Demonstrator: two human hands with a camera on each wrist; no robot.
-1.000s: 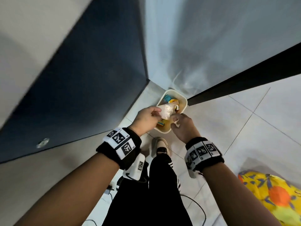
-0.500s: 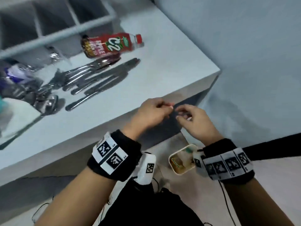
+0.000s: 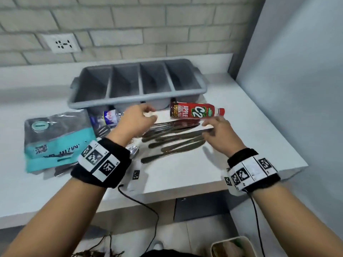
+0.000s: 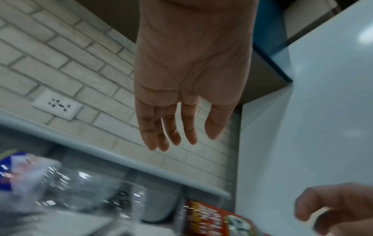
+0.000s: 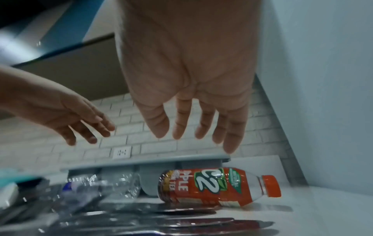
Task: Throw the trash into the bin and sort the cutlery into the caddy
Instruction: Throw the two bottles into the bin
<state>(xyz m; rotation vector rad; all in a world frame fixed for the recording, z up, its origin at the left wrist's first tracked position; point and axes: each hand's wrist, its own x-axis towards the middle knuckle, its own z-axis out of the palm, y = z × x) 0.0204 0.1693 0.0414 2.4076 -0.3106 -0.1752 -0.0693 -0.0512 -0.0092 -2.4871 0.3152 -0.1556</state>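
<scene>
A grey caddy (image 3: 138, 101) with several empty compartments stands at the back of the white counter. In front of it lies a red C2 bottle (image 3: 196, 112) (image 5: 218, 186) on its side. Several knives and forks (image 3: 172, 140) are spread below the bottle, with a spoon (image 3: 134, 152) near my left wrist. A crushed clear plastic bottle (image 3: 109, 118) (image 5: 105, 186) lies left of them. My left hand (image 3: 138, 120) (image 4: 175, 126) hovers over the cutlery, fingers relaxed and empty. My right hand (image 3: 216, 130) (image 5: 193, 127) hangs just under the C2 bottle, fingers spread, holding nothing.
A grey and teal pouch (image 3: 55, 140) lies at the counter's left. The bin (image 3: 232, 246) with trash in it stands on the floor at the lower right. A blue-grey wall (image 3: 297, 89) closes the right side. Cables (image 3: 144, 206) hang below the counter edge.
A second ago both hands held a crumpled wrapper over the bin on the floor. They now hold nothing and have risen to the counter, over the cutlery and beside the C2 bottle.
</scene>
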